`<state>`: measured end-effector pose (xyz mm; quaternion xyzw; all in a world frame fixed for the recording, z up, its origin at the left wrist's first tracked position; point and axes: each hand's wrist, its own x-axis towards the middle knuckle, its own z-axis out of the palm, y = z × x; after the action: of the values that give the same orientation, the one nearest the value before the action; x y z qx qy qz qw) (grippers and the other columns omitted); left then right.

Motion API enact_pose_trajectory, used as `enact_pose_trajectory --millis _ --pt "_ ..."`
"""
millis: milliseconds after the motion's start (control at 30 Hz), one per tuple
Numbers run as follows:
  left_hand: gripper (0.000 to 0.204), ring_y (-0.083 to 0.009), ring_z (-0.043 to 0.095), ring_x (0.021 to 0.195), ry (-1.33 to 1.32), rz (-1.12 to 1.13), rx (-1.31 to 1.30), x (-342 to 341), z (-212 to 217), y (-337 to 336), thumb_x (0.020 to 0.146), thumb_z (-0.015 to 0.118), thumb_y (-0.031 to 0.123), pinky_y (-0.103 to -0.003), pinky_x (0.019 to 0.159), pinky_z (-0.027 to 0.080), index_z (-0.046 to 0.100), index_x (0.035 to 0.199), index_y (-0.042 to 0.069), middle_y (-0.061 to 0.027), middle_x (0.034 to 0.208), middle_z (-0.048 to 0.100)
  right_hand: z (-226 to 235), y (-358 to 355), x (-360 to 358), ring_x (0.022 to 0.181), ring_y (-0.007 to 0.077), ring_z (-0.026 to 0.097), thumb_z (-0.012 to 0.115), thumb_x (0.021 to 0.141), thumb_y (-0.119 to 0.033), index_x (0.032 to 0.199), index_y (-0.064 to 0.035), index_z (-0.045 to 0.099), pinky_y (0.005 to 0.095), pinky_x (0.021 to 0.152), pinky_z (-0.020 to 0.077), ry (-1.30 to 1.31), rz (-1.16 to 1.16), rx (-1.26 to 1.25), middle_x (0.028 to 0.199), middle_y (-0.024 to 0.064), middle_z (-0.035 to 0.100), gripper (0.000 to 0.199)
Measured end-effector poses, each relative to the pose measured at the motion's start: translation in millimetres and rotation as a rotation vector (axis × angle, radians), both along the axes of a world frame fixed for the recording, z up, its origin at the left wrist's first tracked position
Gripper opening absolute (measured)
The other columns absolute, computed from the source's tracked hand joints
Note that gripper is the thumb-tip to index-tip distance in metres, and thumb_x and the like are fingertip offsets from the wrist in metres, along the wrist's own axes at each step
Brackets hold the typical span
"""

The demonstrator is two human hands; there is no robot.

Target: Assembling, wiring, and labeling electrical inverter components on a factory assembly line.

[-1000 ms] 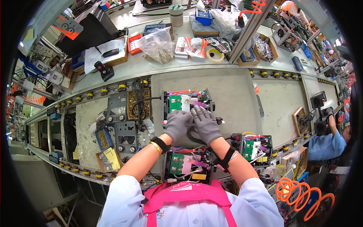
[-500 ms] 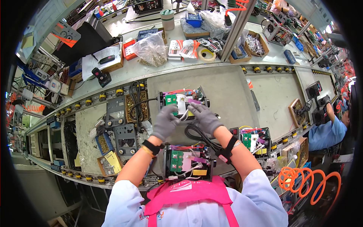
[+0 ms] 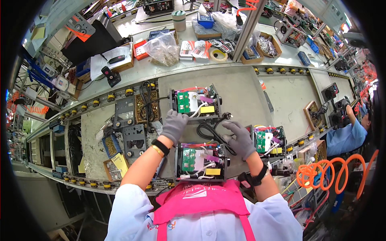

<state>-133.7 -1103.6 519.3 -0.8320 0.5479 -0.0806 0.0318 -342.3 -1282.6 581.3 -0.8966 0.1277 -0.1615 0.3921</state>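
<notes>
Left hand, gray-gloved, laid on the near left corner of the far open unit, fingers spread flat rather than closed round anything; grip apart. Right hand, also gloved, pressed on the coiled black power cord, fingers bent loosely over the loop; whether the grip is actually clamped on the cord cannot be told. Plug end of the cord lying just beside the far unit's right corner.

Far unit sitting on the gray pallet toward the middle of the tabletop, green board and yellow label showing inside. Second open unit of the same kind at the near edge, just in front of the pink apron, between the two forearms. Third unit just right of the right hand.

Clear bag of small parts and roll of tape along the far edge. Orange coiled hose at the right. Another person's blue sleeve at the tabletop's right end.
</notes>
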Motion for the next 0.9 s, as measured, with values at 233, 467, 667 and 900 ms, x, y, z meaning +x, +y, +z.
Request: enact_pose_trajectory --millis 233,467,667,900 --pt "0.016 -0.0255 0.06 0.08 -0.008 -0.02 0.072 6.7 7.3 0.3 0.081 0.055 0.011 -0.043 0.098 0.037 0.057 0.097 0.012 -0.004 0.078 0.06 -4.8 73.6 -66.7 0.104 0.0294 0.053 0.066 0.076 -0.021 0.116 -0.0127 0.057 0.0422 0.09 0.0417 0.178 0.211 -0.169 0.113 0.0086 0.056 0.042" --pt "0.024 -0.0286 0.056 0.093 0.705 -0.014 -0.252 -84.3 80.5 62.6 0.073 0.068 0.02 -0.045 0.082 0.042 0.064 0.097 0.017 -0.0063 0.093 0.06 -32.5 119.4 -95.5 0.103 0.0275 0.052 0.071 0.067 -0.019 0.118 -0.0132 0.056 0.0414 0.085 0.0416 0.06 0.093 -0.333 0.11 0.0077 0.056 0.054" --pt "0.024 -0.0241 0.056 0.082 0.302 -0.264 -0.209 -157.8 48.9 123.3 0.072 0.065 0.024 -0.037 0.079 0.042 0.064 0.091 0.01 -0.0039 0.083 0.057 -64.2 144.8 -100.3 0.086 0.0222 0.055 0.06 0.074 -0.018 0.107 -0.0098 0.062 0.0365 0.073 0.0417 -0.06 0.124 -0.642 0.093 0.0026 0.057 0.034" --pt "0.016 -0.0221 0.056 0.08 0.179 -0.191 -0.148 -163.3 10.9 130.4 0.074 0.054 0.015 -0.037 0.083 0.042 0.061 0.087 0.009 -0.0034 0.078 0.056 -61.8 149.7 -77.5 0.084 0.0241 0.055 0.061 0.071 -0.019 0.078 -0.009 0.061 0.0382 0.073 0.0429 0.086 0.202 -0.582 0.086 0.0055 0.056 0.012"
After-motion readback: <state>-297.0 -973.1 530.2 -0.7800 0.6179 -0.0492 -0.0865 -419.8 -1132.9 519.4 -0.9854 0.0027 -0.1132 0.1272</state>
